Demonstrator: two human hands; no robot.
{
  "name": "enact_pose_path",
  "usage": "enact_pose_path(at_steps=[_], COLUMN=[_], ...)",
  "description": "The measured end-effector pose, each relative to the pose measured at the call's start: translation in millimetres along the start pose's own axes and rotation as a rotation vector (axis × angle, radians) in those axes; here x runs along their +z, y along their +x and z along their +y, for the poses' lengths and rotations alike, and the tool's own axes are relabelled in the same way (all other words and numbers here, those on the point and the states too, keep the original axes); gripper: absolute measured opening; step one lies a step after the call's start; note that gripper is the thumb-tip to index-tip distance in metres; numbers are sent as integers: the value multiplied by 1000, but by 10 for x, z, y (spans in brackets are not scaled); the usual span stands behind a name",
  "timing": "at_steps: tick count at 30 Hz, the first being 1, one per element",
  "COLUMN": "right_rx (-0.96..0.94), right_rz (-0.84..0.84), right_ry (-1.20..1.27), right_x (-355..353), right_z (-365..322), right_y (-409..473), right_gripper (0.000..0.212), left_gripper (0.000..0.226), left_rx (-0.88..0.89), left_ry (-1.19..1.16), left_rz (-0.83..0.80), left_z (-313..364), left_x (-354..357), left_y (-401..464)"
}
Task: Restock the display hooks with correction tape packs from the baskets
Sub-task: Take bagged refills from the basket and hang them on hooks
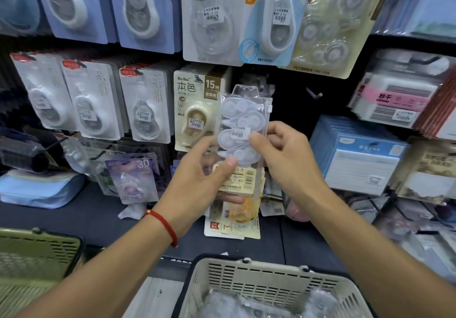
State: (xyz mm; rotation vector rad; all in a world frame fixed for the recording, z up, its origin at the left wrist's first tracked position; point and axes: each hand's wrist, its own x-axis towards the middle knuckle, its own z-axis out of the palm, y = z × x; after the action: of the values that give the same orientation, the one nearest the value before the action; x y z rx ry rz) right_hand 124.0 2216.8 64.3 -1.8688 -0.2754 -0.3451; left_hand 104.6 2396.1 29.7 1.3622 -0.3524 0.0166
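Holding a clear correction tape pack point(243, 130) upright at frame centre, both hands are closed on it. The left hand point(201, 182) pinches the pack's lower edge, its thumb pressed on the front at 6 o'clock of the pack, and also carries further carded packs point(234, 216) stacked behind and below it. The right hand point(283, 154) clamps the pack's right edge, its thumb on the front at 4 o'clock, beside a white price label. A red cord bracelet point(164, 226) circles the left wrist.

The pack sits in front of a dark display panel, just right of a beige carded pack point(195, 110) marked 15M that hangs on a hook. A bare display hook point(314, 94) projects from the panel at 2 o'clock of the held pack, apart from it. Rows of hanging carded tape packs fill the panel from 9 to 12 o'clock.

A cream slotted basket point(266, 280) stands at 6 o'clock, holding clear-wrapped packs. A green basket point(37, 256) stands at 8 o'clock. Blue boxed stock point(357, 159) lies at 3 o'clock.
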Motion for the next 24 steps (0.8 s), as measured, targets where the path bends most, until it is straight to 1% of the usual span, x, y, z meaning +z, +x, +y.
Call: enact_pose_path(at_steps=[2,4,7,10,12,15,16,17,19,21,22,24], right_rx=[6,27,72,66,62,56,49,37,18,7,9,-10], right_rz=[79,126,129,129,134,154,160,170,190,140,99,59], right_ry=[35,54,115,105,109,93,68,31,-118,-338,-435,-596], right_x=[-18,-59,-128,-155,-150,-134,-132,-133,-144,-153,-163,-187], right_z=[-4,-5,24,26,28,45,63,94,177,251,295,370], right_y=[12,37,83,112,142,192,213,242,315,401,440,479], right_gripper=[11,12,14,18,25,43,45,42,31,28,30,35], left_gripper=[32,38,43,42,41,44,45,44,45,49,52,59], left_rx=[-19,-41,-35,-7,7,2,8,36,154,301,347,364], left_ry=[31,60,57,42,39,69,119,223,562,868,959,1049], left_rz=[22,46,27,13,15,42,58,82,160,232,245,255], left_z=[-25,-40,-27,7,15,10,2,-12,-44,-45,-40,-39], left_x=[31,45,69,80,66,32,19,-2,-73,-147,-179,-233], left_y=[18,32,28,23,33,49,53,58,78,101,116,149])
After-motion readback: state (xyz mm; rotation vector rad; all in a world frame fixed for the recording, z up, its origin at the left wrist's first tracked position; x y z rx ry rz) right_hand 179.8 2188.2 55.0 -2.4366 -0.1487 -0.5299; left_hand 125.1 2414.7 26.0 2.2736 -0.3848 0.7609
